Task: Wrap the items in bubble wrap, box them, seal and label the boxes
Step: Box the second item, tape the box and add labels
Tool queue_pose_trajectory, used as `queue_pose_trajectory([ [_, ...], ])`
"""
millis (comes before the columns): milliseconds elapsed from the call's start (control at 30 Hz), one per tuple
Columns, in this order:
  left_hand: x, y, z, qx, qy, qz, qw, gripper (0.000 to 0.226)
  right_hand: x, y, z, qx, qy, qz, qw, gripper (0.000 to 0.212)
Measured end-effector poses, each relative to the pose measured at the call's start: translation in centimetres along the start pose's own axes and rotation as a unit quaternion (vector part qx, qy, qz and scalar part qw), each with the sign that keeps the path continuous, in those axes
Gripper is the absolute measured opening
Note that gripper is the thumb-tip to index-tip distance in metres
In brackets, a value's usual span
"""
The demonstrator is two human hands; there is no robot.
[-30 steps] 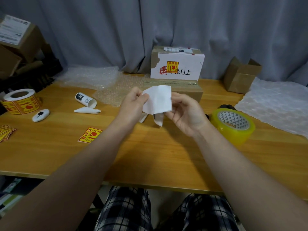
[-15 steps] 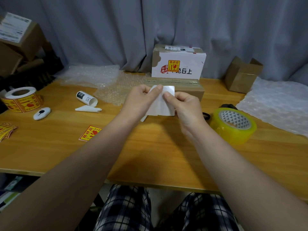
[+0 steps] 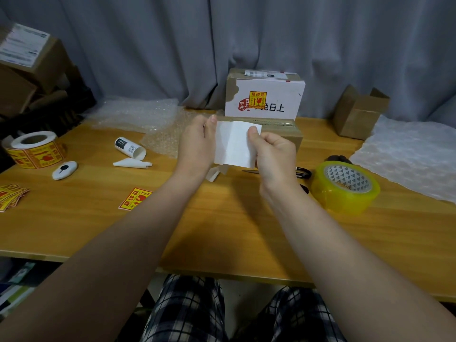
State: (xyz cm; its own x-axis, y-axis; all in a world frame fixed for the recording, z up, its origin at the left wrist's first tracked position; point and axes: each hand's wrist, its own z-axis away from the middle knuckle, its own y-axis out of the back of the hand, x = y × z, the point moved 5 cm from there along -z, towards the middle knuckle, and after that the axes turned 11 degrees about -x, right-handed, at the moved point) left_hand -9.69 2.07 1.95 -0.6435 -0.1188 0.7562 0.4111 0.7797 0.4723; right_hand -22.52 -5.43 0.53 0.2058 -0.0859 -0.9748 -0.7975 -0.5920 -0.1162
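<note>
Left grip [image 3: 197, 144] pinching label [image 3: 233, 146] at its 9 o'clock edge, right grip [image 3: 275, 156] pinching 3 o'clock top corner. Label held in air over surface [image 3: 222, 230], brown box [image 3: 293, 137] behind at 12 o'clock. I judge it featherlight, floppy, maybe sticky-backed: hold by edges only.

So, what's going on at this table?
A person is packing parcels. The left hand and right hand each pinch an edge of a white sheet, probably a label, held above the wooden table. A taped brown box lies just behind it. A yellow tape roll sits to the right, a fragile-sticker roll to the left.
</note>
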Motion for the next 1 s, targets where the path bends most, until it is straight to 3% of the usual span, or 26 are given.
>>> queue_pose_trajectory([
  [167, -0.5, 0.3, -0.7, 0.001, 0.011, -0.021, 1.0, 0.034, 0.1, 0.6, -0.2, 0.032, -0.004, 0.004, 0.999, 0.027],
  [367, -2.7, 0.4, -0.7, 0.016, 0.052, -0.029, 0.998, 0.03, 0.3, 1.9, -0.6, 0.078, 0.0, -0.065, 0.995, 0.017],
  [1000, -6.0, 2.9, -2.7, 0.09, 0.151, -0.001, 0.984, 0.033, -1.3, 4.0, -1.8, 0.185, 0.092, -0.13, 0.97, 0.036],
])
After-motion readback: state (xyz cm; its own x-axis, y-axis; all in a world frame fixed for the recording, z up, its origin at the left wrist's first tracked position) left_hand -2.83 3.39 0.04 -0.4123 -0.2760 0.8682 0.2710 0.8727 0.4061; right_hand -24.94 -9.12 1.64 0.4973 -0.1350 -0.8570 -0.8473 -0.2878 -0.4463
